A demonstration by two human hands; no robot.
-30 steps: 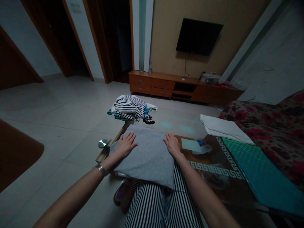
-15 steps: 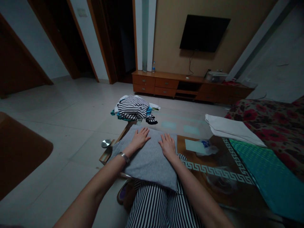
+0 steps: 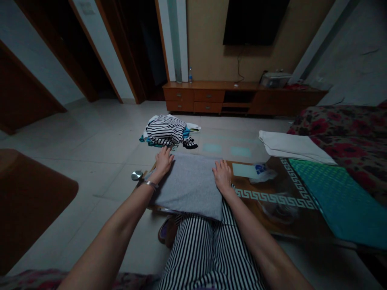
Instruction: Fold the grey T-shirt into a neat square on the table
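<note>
A folded grey cloth [image 3: 190,183] lies flat on the glass coffee table [image 3: 272,224], its near edge at the striped trouser legs. My left hand [image 3: 163,164], with a metal band at the wrist, rests on the cloth's far left corner, fingers stretched forward. On the right edge, close to the far corner, lies my right hand [image 3: 223,176], its fingers apart. Neither hand visibly grips the cloth; the undersides of the fingers are hidden. Just beyond my left hand sits a heap of clothes [image 3: 166,129], black-and-white striped on top with blue and white pieces beneath.
Further right on the table lie a folded white cloth [image 3: 294,147] and a green-blue cloth [image 3: 341,201]. A clear plastic bag [image 3: 264,173] shows near a pale rectangle. A brown seat [image 3: 36,205] stands left, a flowered sofa [image 3: 338,125] right, a low wooden cabinet [image 3: 208,98] behind.
My hands have moved apart: the left slid outward to the cloth's far left corner, the right to its right edge. The cloth looks flatter. The view has tilted down slightly.
</note>
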